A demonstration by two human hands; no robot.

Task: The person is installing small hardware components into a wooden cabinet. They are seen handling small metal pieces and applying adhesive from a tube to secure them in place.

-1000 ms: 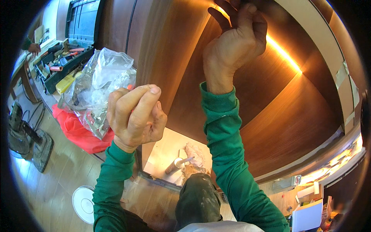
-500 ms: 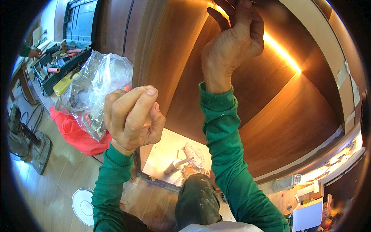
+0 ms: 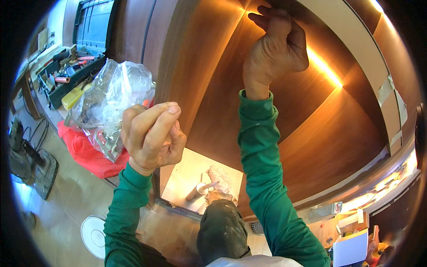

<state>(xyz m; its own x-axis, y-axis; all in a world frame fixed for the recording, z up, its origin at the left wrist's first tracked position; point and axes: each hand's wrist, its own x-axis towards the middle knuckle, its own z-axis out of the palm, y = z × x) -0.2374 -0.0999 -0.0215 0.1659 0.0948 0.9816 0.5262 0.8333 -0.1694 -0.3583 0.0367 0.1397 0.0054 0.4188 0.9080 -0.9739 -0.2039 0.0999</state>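
My left hand [image 3: 153, 135] is raised in front of the wooden cabinet's side panel, its fingers curled in toward the thumb. Whatever it may hold is too small or hidden. My right hand [image 3: 278, 53] reaches up inside the cabinet [image 3: 222, 98], close to the glowing light strip [image 3: 327, 66]. Its fingers are bent and partly in shadow, and anything between their tips does not show. Below, on the pale cabinet base [image 3: 175, 184], lies a sealant tube with a nozzle [image 3: 198, 192] beside crumpled plastic [image 3: 220, 178].
To the left, a clear plastic bag [image 3: 118, 98] lies over red cloth [image 3: 89, 151], next to an opened toolbox [image 3: 71, 75]. A white round lid [image 3: 94, 236] and a dark power tool [image 3: 40, 164] are on the floor. My knee [image 3: 223, 229] is before the cabinet.
My right hand sits a little lower and further right in the picture, with its fingers still bent. My left hand barely changes. Another person's hand by the toolbox has left the view.
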